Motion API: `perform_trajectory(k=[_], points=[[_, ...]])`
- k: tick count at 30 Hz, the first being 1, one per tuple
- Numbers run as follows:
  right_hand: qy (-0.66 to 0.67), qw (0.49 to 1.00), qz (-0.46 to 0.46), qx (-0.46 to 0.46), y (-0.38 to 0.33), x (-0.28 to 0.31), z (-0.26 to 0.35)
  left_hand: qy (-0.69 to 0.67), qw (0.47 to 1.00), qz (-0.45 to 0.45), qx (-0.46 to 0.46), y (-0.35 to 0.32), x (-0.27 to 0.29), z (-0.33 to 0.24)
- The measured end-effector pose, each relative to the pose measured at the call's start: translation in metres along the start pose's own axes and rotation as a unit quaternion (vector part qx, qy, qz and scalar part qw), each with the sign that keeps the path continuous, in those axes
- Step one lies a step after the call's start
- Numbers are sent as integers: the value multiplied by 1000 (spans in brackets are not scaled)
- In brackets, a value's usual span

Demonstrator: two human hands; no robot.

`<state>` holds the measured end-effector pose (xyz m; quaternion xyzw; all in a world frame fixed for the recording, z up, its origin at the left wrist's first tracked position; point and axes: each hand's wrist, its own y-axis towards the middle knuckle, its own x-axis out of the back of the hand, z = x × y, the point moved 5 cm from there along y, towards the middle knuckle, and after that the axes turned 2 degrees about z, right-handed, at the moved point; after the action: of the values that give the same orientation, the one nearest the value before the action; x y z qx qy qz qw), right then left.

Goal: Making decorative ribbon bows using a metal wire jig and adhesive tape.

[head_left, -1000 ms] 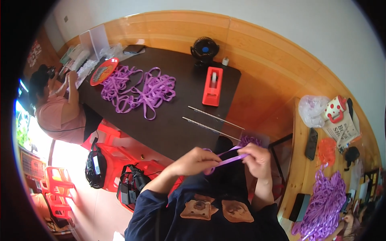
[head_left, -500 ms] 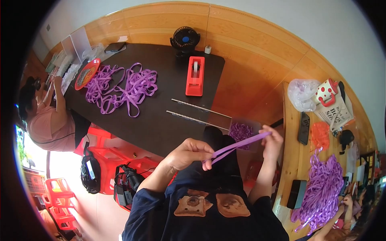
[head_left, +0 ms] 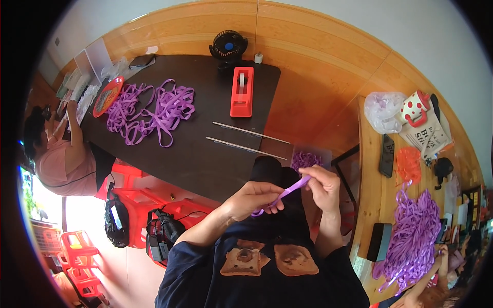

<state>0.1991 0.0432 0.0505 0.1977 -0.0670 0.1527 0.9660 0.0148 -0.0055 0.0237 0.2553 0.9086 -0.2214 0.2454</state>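
Observation:
A short purple ribbon [head_left: 291, 189] stretches between my two hands above my lap. My left hand [head_left: 255, 198] pinches one end, and a loose tail curls below its fingers. My right hand [head_left: 322, 188] has the other end between thumb and fingertips. Just beyond my hands, a clear bin [head_left: 324, 155] holds purple ribbon pieces. Two thin metal rods [head_left: 251, 132] lie side by side on the dark table [head_left: 205, 169], sticking out past its right edge. Farther left on that table spreads a loose tangle of purple ribbon [head_left: 173, 109].
A red tape dispenser [head_left: 241, 100] and a black fan [head_left: 228, 46] stand at the back. A red plate [head_left: 109, 96] sits far left, near a person in pink [head_left: 67, 164]. The wooden table [head_left: 367, 205] on the right carries a big ribbon heap [head_left: 413, 238], a phone [head_left: 386, 155] and a dotted mug [head_left: 415, 109].
My right hand has come left and nearer to my left hand, shortening the ribbon span between them. The ribbon now slants up more steeply.

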Motion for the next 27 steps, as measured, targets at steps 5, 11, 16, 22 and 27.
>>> perform_trajectory(k=[5, 11, 16, 22, 27], points=[[-92, 994, -54, 21, 16, 10, -9, -22, 1000, 5, -4, 8, 8, 33], [-183, 976, -96, 74, 43, 13, -41, -102, 990, -67, -72, 51, 32, 72], [-223, 966, -76, 104, 75, 4, -56, -46, 991, -73, -103, 75, 52, 73], [-225, 964, -67, 128, 118, -12, -80, -83, 970, -104, -204, 94, 70, 59], [-265, 951, -71, 141, 141, -23, -108, -157, 922, -190, -299, 102, 76, 50]])
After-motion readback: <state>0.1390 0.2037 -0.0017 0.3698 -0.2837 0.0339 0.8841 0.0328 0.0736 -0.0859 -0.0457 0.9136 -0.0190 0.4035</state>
